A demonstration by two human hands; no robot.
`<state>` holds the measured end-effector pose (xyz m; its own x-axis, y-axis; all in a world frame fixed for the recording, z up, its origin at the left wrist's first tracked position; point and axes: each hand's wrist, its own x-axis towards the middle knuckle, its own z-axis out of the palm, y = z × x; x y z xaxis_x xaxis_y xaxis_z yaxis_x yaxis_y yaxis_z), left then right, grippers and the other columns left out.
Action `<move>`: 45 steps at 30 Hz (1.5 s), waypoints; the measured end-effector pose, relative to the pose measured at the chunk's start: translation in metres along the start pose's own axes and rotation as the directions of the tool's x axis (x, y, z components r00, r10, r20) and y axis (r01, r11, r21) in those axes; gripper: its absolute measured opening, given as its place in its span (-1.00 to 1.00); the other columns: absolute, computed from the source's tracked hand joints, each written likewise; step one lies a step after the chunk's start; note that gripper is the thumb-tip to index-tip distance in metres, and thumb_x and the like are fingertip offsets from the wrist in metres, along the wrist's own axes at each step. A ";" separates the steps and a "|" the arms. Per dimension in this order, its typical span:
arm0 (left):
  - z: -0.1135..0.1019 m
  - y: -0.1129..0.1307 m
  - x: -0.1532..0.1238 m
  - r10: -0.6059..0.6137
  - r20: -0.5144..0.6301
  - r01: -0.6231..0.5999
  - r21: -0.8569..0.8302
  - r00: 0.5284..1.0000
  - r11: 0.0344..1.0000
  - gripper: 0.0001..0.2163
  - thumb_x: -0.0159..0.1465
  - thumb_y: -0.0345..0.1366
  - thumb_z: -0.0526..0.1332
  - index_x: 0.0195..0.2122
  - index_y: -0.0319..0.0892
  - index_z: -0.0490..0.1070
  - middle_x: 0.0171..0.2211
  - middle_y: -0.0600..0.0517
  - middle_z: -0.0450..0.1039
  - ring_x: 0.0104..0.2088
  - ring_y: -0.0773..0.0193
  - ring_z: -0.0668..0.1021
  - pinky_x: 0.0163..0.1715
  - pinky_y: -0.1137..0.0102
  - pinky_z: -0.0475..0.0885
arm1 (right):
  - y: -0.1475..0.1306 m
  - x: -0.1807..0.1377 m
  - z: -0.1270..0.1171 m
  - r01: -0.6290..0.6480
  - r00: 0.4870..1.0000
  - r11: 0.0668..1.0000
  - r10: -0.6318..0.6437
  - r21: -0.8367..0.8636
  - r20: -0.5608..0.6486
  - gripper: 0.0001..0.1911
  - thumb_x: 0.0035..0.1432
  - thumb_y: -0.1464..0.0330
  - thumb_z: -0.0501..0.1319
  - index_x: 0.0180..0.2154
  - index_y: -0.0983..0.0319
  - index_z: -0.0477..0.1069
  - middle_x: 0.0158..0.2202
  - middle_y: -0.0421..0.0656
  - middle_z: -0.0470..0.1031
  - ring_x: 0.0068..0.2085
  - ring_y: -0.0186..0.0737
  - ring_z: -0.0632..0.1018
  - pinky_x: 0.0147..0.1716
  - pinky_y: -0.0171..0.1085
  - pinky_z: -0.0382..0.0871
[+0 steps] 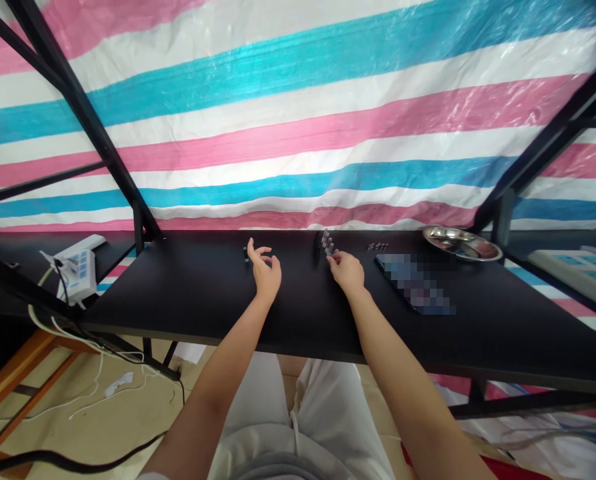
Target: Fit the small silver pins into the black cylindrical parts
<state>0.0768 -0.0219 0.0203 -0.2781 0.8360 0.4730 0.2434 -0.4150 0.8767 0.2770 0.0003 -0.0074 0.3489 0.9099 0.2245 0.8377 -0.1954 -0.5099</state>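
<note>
My right hand (348, 270) has its thumb and fingers pinched at the near end of a cluster of small clear and dark pieces (326, 243) on the black table (298, 307). The pieces are too small to name, and whatever lies between the fingertips is hidden. My left hand (265, 267) hovers over the table with its fingers apart and nothing in them. Just left of its fingertips lie a few tiny dark and clear pieces (246, 255).
A short row of tiny pieces (378, 247) lies right of centre, behind a blurred phone (413, 287). A round metal plate (493, 252) stands at the back right. Black metal posts (93, 127) flank the table; a power strip (81, 277) with cables sits left.
</note>
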 end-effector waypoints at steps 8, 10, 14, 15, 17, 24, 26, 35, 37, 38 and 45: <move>-0.005 -0.007 0.018 -0.540 -0.155 0.441 -0.417 0.827 0.795 -0.32 0.13 -0.53 0.05 0.23 -0.12 -0.28 -0.19 -0.03 0.39 -0.54 0.47 0.42 -0.68 0.59 0.19 | -0.001 0.000 0.002 -0.029 0.997 0.998 0.034 -0.062 0.069 -0.76 0.11 0.29 0.09 -0.25 0.21 0.47 -0.25 -0.07 0.53 -0.18 -0.09 0.51 -0.26 -0.23 0.28; -0.006 -0.008 0.020 -0.589 -0.121 0.484 -0.452 0.799 0.749 -0.30 0.13 -0.51 0.06 0.24 -0.15 -0.31 -0.19 -0.05 0.41 -0.55 0.45 0.42 -0.75 0.59 0.12 | -0.001 0.000 0.001 -0.028 0.997 0.998 0.032 -0.057 0.069 -0.76 0.10 0.29 0.09 -0.26 0.21 0.48 -0.26 -0.07 0.53 -0.19 -0.09 0.51 -0.27 -0.23 0.29; -0.005 -0.011 0.022 -0.620 -0.053 0.532 -0.459 0.783 0.712 -0.25 0.13 -0.49 0.10 0.25 -0.18 -0.36 -0.16 -0.09 0.42 -0.55 0.44 0.45 -0.78 0.60 0.14 | 0.001 0.000 0.001 -0.034 0.997 0.998 0.037 -0.046 0.064 -0.76 0.09 0.29 0.10 -0.27 0.22 0.48 -0.26 -0.06 0.53 -0.20 -0.08 0.51 -0.28 -0.24 0.29; -0.005 -0.012 0.022 -0.625 -0.036 0.543 -0.458 0.780 0.704 -0.25 0.14 -0.49 0.10 0.26 -0.18 -0.37 -0.14 -0.10 0.41 -0.55 0.44 0.45 -0.79 0.61 0.15 | 0.001 0.000 0.001 -0.036 0.997 0.998 0.039 -0.046 0.063 -0.76 0.09 0.29 0.11 -0.27 0.22 0.48 -0.25 -0.06 0.53 -0.19 -0.07 0.51 -0.28 -0.23 0.29; -0.005 -0.013 0.022 -0.632 -0.007 0.560 -0.456 0.775 0.692 -0.26 0.15 -0.48 0.09 0.26 -0.17 -0.38 -0.11 -0.12 0.40 -0.55 0.44 0.46 -0.79 0.61 0.17 | 0.002 -0.001 0.001 -0.040 0.997 0.998 0.043 -0.045 0.067 -0.76 0.08 0.29 0.11 -0.27 0.22 0.48 -0.24 -0.05 0.53 -0.18 -0.07 0.51 -0.28 -0.23 0.30; -0.006 -0.014 0.023 -0.655 0.023 0.591 -0.457 0.755 0.665 -0.25 0.16 -0.47 0.11 0.26 -0.09 -0.36 -0.04 -0.15 0.36 -0.57 0.44 0.50 -0.78 0.60 0.23 | 0.001 -0.005 -0.004 -0.040 0.995 0.998 0.044 -0.043 0.085 -0.74 0.08 0.29 0.11 -0.23 0.24 0.47 -0.25 -0.04 0.52 -0.17 -0.08 0.50 -0.27 -0.24 0.29; -0.006 -0.013 0.024 -0.658 0.027 0.592 -0.466 0.752 0.657 -0.26 0.17 -0.48 0.10 0.26 -0.10 -0.37 -0.01 -0.17 0.35 -0.57 0.43 0.50 -0.78 0.59 0.24 | 0.000 -0.006 -0.005 -0.038 0.995 0.997 0.044 -0.061 0.094 -0.73 0.08 0.28 0.12 -0.22 0.25 0.46 -0.24 -0.03 0.51 -0.16 -0.08 0.49 -0.26 -0.25 0.29; -0.006 -0.013 0.025 -0.635 0.016 0.574 -0.448 0.772 0.686 -0.45 0.16 -0.52 0.07 0.18 -0.18 -0.02 0.11 -0.22 0.22 -0.45 0.34 0.58 -0.79 0.60 0.21 | -0.008 -0.014 -0.016 -0.062 0.985 0.990 0.082 -0.124 0.155 -0.76 0.07 0.22 0.11 -0.35 0.22 0.45 -0.28 -0.03 0.50 -0.21 -0.08 0.50 -0.34 -0.26 0.25; -0.006 -0.013 0.024 -0.622 0.018 0.565 -0.441 0.783 0.697 -0.52 0.15 -0.53 0.09 0.12 -0.19 0.07 0.10 -0.19 0.25 -0.44 0.33 0.58 -0.78 0.60 0.19 | -0.010 -0.015 -0.018 -0.053 0.984 0.992 0.071 -0.113 0.166 -0.75 0.08 0.20 0.09 -0.42 0.21 0.44 -0.33 -0.05 0.50 -0.24 -0.09 0.50 -0.37 -0.27 0.23; -0.005 -0.013 0.024 -0.616 0.020 0.559 -0.441 0.788 0.702 -0.54 0.16 -0.53 0.10 0.09 -0.20 0.10 0.08 -0.18 0.28 -0.45 0.34 0.58 -0.78 0.60 0.18 | -0.011 -0.015 -0.019 -0.041 0.984 0.994 0.058 -0.103 0.167 -0.74 0.08 0.20 0.08 -0.46 0.21 0.43 -0.36 -0.06 0.50 -0.26 -0.10 0.50 -0.39 -0.28 0.22; -0.005 -0.014 0.024 -0.590 0.018 0.531 -0.459 0.807 0.712 -0.72 0.12 -0.33 0.25 -0.17 -0.29 0.26 -0.25 -0.13 0.50 -0.57 0.40 0.53 -0.77 0.60 0.12 | -0.014 -0.018 -0.017 0.176 0.982 0.978 -0.182 0.112 0.045 -0.61 0.05 0.20 0.08 -0.73 0.20 0.15 -0.69 -0.22 0.26 -0.55 -0.31 0.33 -0.53 -0.34 0.10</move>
<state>0.0620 0.0017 0.0202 -0.3510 0.9263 -0.1371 -0.4005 -0.0162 0.9162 0.2659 -0.0192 0.0100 0.1715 0.9459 0.2753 0.8333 0.0097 -0.5527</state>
